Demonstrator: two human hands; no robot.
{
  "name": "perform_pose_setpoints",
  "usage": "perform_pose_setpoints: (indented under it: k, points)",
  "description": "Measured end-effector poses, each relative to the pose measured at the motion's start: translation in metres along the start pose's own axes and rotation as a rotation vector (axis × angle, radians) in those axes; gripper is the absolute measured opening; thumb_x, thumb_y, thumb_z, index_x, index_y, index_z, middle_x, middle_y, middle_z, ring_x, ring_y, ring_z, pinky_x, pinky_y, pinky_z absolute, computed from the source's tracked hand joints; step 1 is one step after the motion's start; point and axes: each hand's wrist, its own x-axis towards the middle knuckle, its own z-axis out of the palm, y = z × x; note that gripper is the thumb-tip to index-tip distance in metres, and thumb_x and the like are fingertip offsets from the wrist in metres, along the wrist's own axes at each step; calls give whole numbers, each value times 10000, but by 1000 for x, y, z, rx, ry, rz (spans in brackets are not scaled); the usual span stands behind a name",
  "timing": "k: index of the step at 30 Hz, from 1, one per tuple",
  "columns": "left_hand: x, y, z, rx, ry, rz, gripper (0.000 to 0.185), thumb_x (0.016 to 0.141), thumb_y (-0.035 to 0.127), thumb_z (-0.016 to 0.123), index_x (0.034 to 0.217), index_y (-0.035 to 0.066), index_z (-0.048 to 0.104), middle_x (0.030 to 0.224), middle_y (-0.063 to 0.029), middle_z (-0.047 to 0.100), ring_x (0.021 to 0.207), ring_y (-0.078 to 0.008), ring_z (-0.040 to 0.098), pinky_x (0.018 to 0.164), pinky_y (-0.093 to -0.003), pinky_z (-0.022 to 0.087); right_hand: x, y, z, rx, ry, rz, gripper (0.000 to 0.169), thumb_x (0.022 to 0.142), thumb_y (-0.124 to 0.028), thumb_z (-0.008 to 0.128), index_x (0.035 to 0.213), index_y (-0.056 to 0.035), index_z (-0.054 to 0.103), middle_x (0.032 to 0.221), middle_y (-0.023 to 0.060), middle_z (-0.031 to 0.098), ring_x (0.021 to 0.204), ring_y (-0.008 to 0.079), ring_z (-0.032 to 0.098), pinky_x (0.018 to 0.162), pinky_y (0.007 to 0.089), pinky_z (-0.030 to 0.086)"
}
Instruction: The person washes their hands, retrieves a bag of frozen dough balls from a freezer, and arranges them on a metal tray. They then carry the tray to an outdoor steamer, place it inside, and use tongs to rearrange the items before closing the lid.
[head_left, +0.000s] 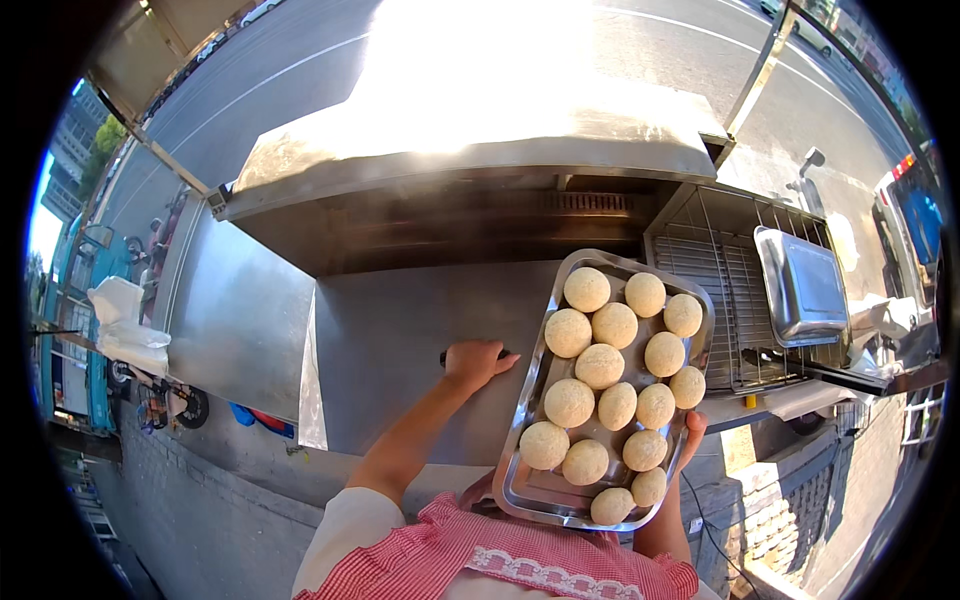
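My right hand (694, 433) grips the right edge of a rectangular metal tray (510, 480), held in front of my body and tilted in view. Several round, pale, crumb-coated balls (599, 366) lie spread over the tray. To the left of the tray, my left hand (475, 363) is closed around a black handle (444, 358) at the flat metal surface (390, 322); what the handle belongs to is hidden under the hand.
A wire rack (701, 262) stands at the right with an upturned metal tray (806, 289) on it. Dark tongs or a similar long tool (832, 375) lie by its near edge. A raised metal shelf (480, 161) spans the far side. White plastic bags (131, 330) hang at the left.
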Motion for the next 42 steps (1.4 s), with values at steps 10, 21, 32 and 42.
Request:
perform_pose_setpoints:
  k: [10,21,32,42]
  points:
    - [-105,48,-19,-34,-45,-315,496,912,596,616,828,115,707,805,-79,711,787,-307,704,660,-456,544,31,-32,13,-216,-35,154,593,880,-469,614,1312,-64,594,1184,123,701,1073,281,682,947,450,558]
    - [-273,-17,-34,34,214,-806,559,923,624,598,753,93,638,747,-120,668,715,-353,663,604,-460,486,88,5,26,-266,-157,336,570,918,-491,544,1315,-86,607,1230,114,691,1116,288,664,978,472,538]
    - [-404,-118,-46,165,292,-1285,692,963,707,481,710,68,563,681,-139,640,634,-369,615,539,-482,445,86,52,-1,-257,-137,215,531,912,-465,555,1271,-81,628,1192,105,715,1081,294,684,977,464,540]
    - [-258,-207,-25,-12,336,-1164,592,983,612,542,881,34,619,847,-176,713,837,-408,681,715,-509,522,59,46,5,-295,-55,162,572,894,-486,566,1311,-97,609,1222,98,700,1127,287,658,1016,450,512]
